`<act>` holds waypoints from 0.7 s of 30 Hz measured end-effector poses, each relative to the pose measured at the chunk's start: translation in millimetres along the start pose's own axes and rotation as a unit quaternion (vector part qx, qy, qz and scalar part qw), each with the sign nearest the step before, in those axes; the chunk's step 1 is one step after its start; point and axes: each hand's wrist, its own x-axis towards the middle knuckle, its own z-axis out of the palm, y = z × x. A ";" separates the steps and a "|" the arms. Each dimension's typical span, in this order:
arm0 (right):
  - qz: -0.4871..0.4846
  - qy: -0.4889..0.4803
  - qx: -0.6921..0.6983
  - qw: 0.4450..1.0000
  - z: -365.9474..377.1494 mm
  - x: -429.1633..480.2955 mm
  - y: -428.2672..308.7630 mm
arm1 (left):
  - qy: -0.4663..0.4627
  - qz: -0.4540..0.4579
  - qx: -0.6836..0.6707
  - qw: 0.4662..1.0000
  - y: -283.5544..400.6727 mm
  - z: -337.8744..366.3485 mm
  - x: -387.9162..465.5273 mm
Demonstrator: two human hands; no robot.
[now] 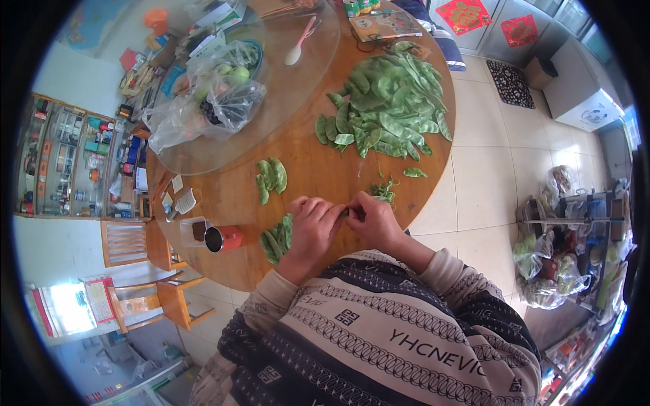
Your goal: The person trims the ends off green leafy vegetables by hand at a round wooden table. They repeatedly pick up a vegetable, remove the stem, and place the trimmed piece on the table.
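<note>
My left hand (pixel 316 226) and my right hand (pixel 371 219) meet at the near part of the round wooden table (pixel 315 167). Between their fingertips is a small dark green piece, probably a bean pod (pixel 346 211), mostly hidden by the fingers. A large heap of flat green bean pods (pixel 396 96) lies beyond my right hand. A small pile of green trimmings (pixel 384 191) is just past that hand, and a single pod (pixel 414 172) lies near the table's right edge. Several pods (pixel 274 175) lie beyond my left hand; another group (pixel 277 239) lies beside it, partly covered.
At the left stand a red mug (pixel 224 238) and a clear plastic container (pixel 191 232), with a white grater-like tool (pixel 186 202) nearby. The glass turntable (pixel 284 101) bears plastic bags of produce (pixel 218 101) and a pink-handled spoon (pixel 300 41). A booklet (pixel 384 26) lies behind the heap.
</note>
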 end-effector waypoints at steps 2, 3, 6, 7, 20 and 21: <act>-0.067 0.033 -0.035 0.997 -0.3 -0.5 -0.6 | -0.007 -0.007 -0.020 1.000 -1.3 2.0 0.0; -0.064 0.022 -0.033 0.997 0.0 -0.6 -1.0 | -0.013 -0.014 -0.025 0.999 -1.8 2.8 -0.6; -0.047 0.000 -0.018 0.999 -0.7 -2.1 -2.1 | -0.020 -0.038 -0.052 0.998 -3.9 3.7 -3.8; -0.034 0.002 -0.007 0.999 -0.7 -2.8 -1.9 | -0.015 -0.047 -0.071 0.996 -4.4 4.3 -5.4; 0.143 0.039 -0.225 0.963 -27.4 5.7 113.2 | 0.238 -0.384 -0.573 0.684 -36.8 5.3 -31.6; 0.109 0.050 -0.167 0.979 -27.3 5.9 110.0 | 0.236 -0.378 -0.586 0.676 -37.0 5.9 -33.2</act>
